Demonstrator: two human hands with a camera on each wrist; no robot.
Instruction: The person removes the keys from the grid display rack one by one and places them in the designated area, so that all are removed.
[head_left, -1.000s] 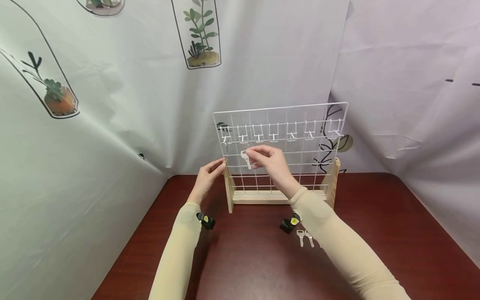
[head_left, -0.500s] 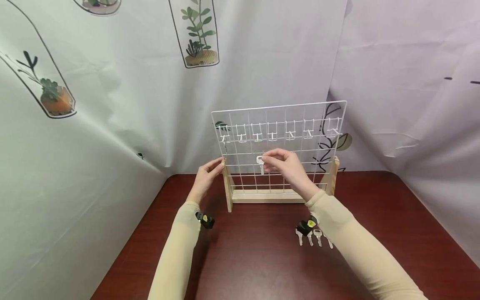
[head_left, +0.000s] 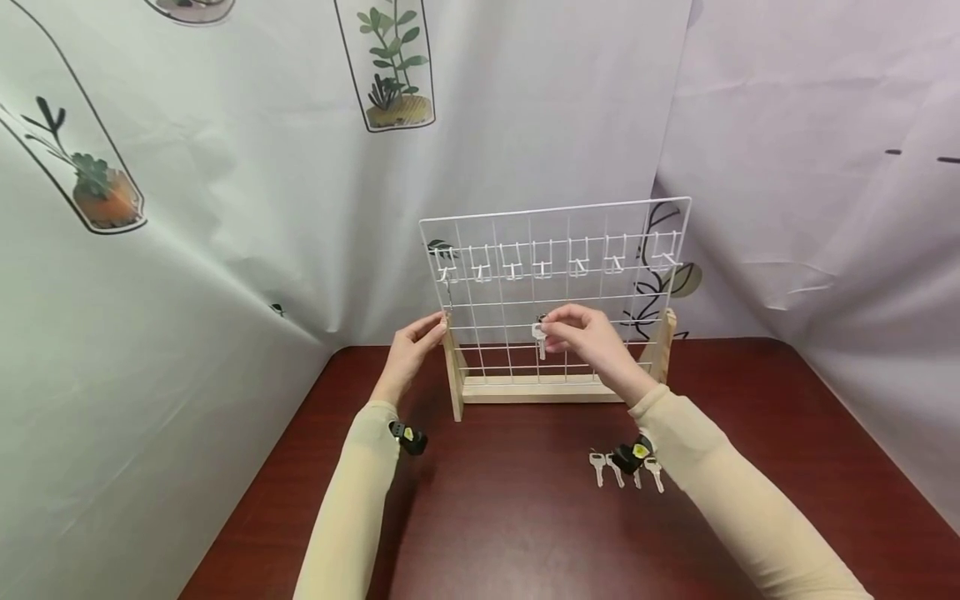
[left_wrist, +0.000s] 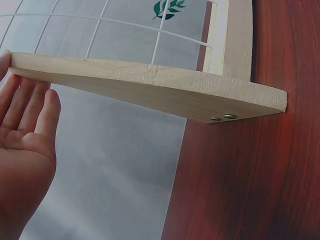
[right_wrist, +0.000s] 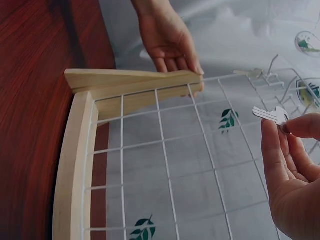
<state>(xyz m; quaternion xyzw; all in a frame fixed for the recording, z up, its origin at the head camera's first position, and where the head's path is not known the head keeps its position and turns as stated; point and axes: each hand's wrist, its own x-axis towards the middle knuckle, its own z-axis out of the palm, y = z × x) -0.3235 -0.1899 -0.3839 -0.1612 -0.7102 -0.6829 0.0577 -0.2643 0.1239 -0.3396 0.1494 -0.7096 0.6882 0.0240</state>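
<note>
My right hand (head_left: 588,337) pinches a silver key (head_left: 539,335) by its head, blade pointing down, in front of the white wire grid (head_left: 555,210). In the right wrist view, thumb and fingertips meet at the head of that key (right_wrist: 272,116). My left hand (head_left: 408,354) holds the upper end of the rack's left wooden upright (head_left: 453,367); the left wrist view has its fingers along one face of the upright (left_wrist: 150,80). Another key (right_wrist: 251,73) hangs at the leftmost hook (head_left: 447,273).
Several white hooks (head_left: 578,267) line the grid's upper part. Several loose keys (head_left: 597,468) lie on the dark red table (head_left: 510,500) below the right wrist, partly behind the wrist camera (head_left: 632,455). A printed fabric backdrop (head_left: 300,167) stands behind the rack.
My right hand has moved right and slightly down with the key, away from the left hooks. More loose keys show beside its wrist. The left hand stays on the upright.
</note>
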